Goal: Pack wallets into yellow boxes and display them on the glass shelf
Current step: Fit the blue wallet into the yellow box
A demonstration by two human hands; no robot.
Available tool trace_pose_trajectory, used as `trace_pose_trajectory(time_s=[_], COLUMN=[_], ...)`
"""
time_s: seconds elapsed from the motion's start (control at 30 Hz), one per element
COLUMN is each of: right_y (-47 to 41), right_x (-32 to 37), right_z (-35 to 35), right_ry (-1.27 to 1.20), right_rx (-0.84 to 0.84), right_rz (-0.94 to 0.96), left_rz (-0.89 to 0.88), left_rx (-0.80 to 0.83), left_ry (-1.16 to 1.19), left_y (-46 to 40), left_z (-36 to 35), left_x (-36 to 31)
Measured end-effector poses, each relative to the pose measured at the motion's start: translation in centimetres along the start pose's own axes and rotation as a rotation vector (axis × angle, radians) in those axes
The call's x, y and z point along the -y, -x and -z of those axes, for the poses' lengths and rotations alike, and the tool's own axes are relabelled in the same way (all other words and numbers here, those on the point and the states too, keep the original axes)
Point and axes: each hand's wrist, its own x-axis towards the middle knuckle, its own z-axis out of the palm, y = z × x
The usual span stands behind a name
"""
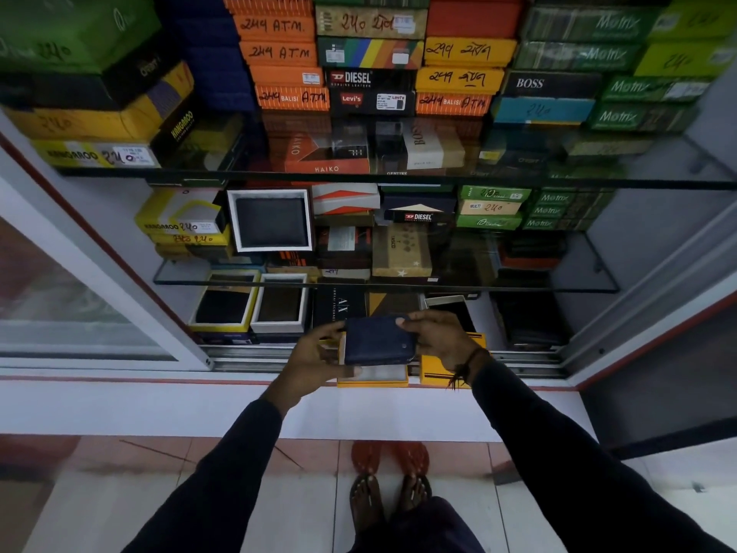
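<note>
A dark blue wallet (378, 339) is held flat between both hands, just above an open yellow box (373, 377) with a white lining that rests at the cabinet's front sill. My left hand (319, 359) grips the wallet's left edge and also touches the box below. My right hand (436, 339) pinches the wallet's right edge from above. A yellow lid (434, 371) lies partly under my right wrist. The glass shelf (383, 287) runs across just behind the hands.
Two open boxes (251, 303) with dark wallets sit under the glass shelf at left. Stacked coloured wallet boxes (371, 85) fill the upper shelves. A sliding glass door (79, 297) stands at left, its metal track (247, 355) along the sill. My feet are on the tiled floor below.
</note>
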Motion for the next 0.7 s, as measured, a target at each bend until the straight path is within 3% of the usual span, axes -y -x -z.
trace_pose_trajectory(time_s=[0.33, 0.43, 0.53, 0.6, 0.7], right_y=[1.1, 1.3, 1.9, 2.3, 2.6], right_x=[-0.3, -0.4, -0.5, -0.6, -0.5], right_z=[2.3, 1.9, 1.2, 0.7, 0.1], right_ry=[-0.060, -0.212, -0.315, -0.288, -0.209], right_rx=[0.233, 0.252, 0.414, 0.511, 0.515], right_rz=[-0.076, -0.133, -0.154, -0.103, -0.117], left_rz=[0.001, 0.048, 0.102, 0.118, 0.148], left_rx=[0.198, 0.261, 0.360, 0.365, 0.322], left_ry=[0.206, 0.343, 0.529, 0.641, 0.795], left_y=[0.9, 1.6, 2.3, 2.5, 2.7], left_z=[0.5, 0.1, -1.4, -2.4, -2.9], left_x=[-3.9, -4.4, -4.8, -4.7, -4.2])
